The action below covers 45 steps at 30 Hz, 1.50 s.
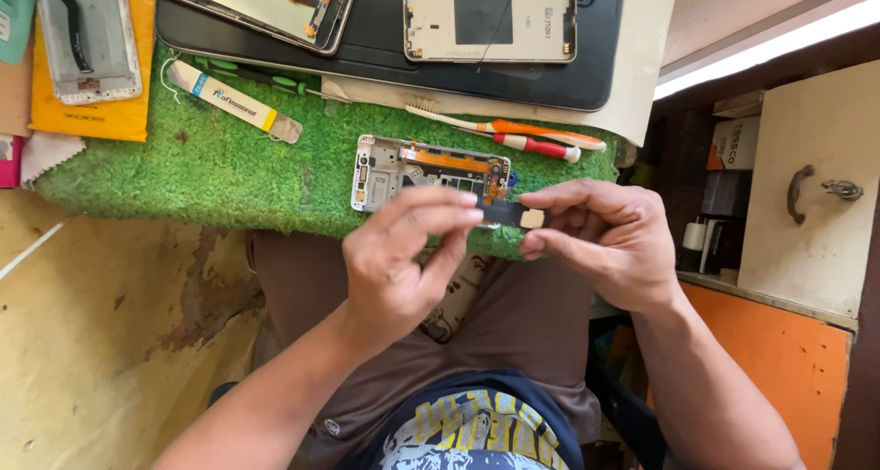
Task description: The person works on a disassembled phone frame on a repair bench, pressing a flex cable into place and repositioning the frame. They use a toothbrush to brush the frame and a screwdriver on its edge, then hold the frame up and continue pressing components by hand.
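Both my hands pinch a small dark flat part (510,215) with a pale square tab at its right end, held just above the front edge of a green turf-like mat (229,168). My left hand (412,259) grips its left end between thumb and fingers. My right hand (605,236) grips the right end. Just behind the part, an opened white phone frame (403,168) with an orange flex strip lies flat on the mat, partly hidden by my fingers.
On the mat lie a toothbrush (495,125), a red-handled screwdriver (541,147), a green-handled screwdriver (252,73) and a white-and-yellow tube (229,99). Behind are a phone back cover (490,18), a screen panel (266,3) and another frame (87,35). A cabinet door (811,186) stands to the right.
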### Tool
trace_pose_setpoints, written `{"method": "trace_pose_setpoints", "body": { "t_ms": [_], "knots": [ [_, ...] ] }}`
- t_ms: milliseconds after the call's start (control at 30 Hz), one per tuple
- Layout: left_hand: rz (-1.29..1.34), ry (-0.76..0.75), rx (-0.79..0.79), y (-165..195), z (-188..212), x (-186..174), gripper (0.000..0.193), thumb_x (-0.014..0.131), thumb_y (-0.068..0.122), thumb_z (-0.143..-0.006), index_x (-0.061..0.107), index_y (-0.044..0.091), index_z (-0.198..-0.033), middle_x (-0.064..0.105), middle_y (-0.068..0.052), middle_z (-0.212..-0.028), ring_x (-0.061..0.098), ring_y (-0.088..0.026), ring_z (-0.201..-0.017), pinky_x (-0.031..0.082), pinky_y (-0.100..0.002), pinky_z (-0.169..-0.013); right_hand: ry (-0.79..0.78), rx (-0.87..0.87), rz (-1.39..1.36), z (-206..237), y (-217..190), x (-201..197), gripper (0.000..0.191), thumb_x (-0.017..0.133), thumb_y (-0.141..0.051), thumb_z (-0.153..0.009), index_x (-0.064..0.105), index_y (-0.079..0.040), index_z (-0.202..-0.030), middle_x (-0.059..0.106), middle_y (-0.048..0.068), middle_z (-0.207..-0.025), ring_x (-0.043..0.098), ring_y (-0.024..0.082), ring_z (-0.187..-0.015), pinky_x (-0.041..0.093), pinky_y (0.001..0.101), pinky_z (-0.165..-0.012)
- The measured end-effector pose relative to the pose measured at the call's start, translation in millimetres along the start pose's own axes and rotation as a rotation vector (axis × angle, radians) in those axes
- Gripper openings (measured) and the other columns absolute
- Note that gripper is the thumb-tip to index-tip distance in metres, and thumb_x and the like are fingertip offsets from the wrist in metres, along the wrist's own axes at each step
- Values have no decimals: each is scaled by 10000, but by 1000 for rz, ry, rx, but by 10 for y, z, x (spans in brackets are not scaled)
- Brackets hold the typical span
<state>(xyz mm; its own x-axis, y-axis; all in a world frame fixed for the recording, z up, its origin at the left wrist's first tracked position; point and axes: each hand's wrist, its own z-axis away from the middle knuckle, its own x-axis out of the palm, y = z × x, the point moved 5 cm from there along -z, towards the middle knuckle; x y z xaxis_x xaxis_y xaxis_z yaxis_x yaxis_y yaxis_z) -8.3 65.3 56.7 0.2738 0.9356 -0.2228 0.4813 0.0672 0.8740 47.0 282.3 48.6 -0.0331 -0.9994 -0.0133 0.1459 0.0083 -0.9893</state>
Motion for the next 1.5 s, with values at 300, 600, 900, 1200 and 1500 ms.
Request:
{"method": "trace_pose_setpoints", "body": {
  "t_ms": [300,600,900,1200,1500],
  "knots": [
    [43,-113,46,-1,-135,-91,373,689,-44,-996,598,29,-1351,634,-133,-1421,644,-292,-1348,538,-363,-1110,296,-228,355,44,-119,206,260,815,34,-908,715,62,-1145,736,71,-923,692,60,-801,589,214,-715],
    [-591,-358,179,-124,-226,-186,664,788,438,-870,618,20,-1356,577,-173,-1423,466,-333,-1403,239,-548,-1212,383,-373,792,22,-273,377,167,863,-39,-892,729,38,-955,738,85,-823,716,91,-717,595,232,-648],
    [-642,-419,160,-120,-153,-152,626,766,375,-898,614,136,-1456,539,-164,-1478,452,-328,-1410,218,-526,-1203,302,-430,961,81,-220,579,224,912,-142,-829,724,-23,-850,683,71,-731,652,129,-576,503,251,-515],
    [-676,-485,237,-177,-123,-58,505,683,388,-962,615,271,-1449,497,-158,-1538,345,-352,-1514,97,-610,-1228,236,-394,947,0,-403,417,311,917,-188,-793,726,-18,-970,708,70,-886,640,127,-651,520,248,-569],
    [-742,-474,240,-137,-116,-72,471,674,385,-995,637,254,-1446,544,-132,-1469,446,-311,-1423,119,-615,-1226,123,-348,936,26,-320,484,282,884,-157,-813,755,-62,-1044,727,76,-956,706,165,-745,566,278,-631]
  ]
}}
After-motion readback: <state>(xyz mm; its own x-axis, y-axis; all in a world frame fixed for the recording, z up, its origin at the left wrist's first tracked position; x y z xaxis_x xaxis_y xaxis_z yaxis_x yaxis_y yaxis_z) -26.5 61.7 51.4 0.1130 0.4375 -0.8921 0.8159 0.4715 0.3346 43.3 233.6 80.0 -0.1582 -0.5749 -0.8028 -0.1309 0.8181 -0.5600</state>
